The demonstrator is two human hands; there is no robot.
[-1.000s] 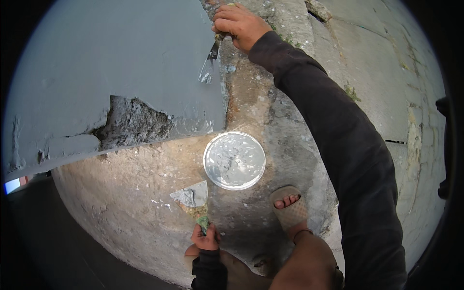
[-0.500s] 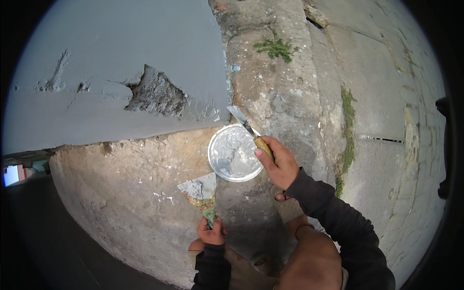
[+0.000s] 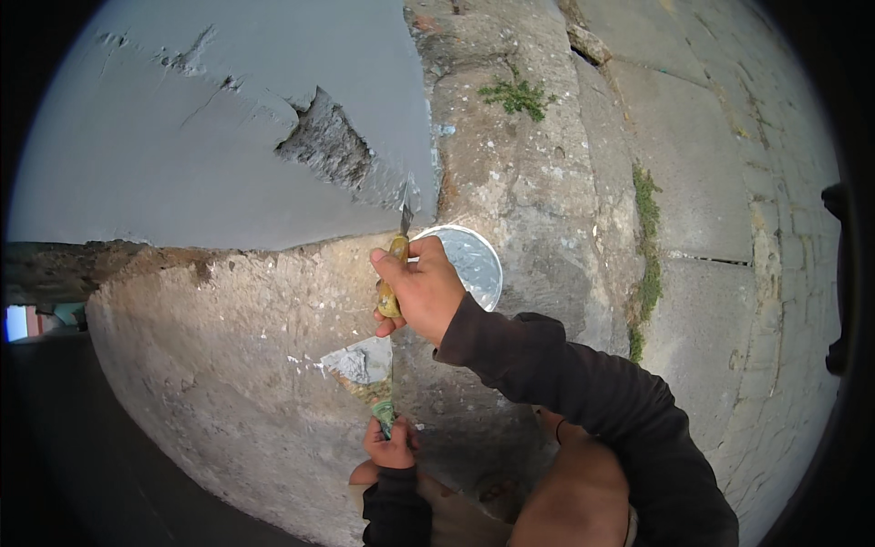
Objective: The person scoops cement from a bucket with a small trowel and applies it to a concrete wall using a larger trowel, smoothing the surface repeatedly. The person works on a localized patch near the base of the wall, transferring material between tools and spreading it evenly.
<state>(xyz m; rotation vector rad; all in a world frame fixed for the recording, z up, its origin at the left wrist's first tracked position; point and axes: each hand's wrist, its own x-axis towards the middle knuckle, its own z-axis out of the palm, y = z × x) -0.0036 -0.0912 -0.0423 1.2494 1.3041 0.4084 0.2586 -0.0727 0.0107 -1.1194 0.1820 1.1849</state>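
Observation:
My right hand [image 3: 425, 290] grips a narrow scraper by its yellow handle [image 3: 396, 251], with the blade [image 3: 406, 215] at the lower right of the grey painted surface [image 3: 182, 155], near a ragged broken patch [image 3: 328, 137]. Behind that hand, a round white container [image 3: 472, 268] of pale grey paste is partly covered. Lower down, my left hand [image 3: 390, 447] is closed on the green handle of a wide scraper [image 3: 360, 363], which carries a lump of grey paste on its blade.
Worn concrete ground [image 3: 200, 365] surrounds the container and my bent legs [image 3: 570, 492]. At the right are weeds [image 3: 647, 255] along a crack, a small plant [image 3: 515, 96] and paving slabs [image 3: 693, 164]. A dark drop [image 3: 64, 419] lies beyond the curved left edge.
My right hand came down from the surface's upper edge to the container, then moved left, bringing the blade to the surface's lower corner. My left hand stayed low. The view has shifted slightly.

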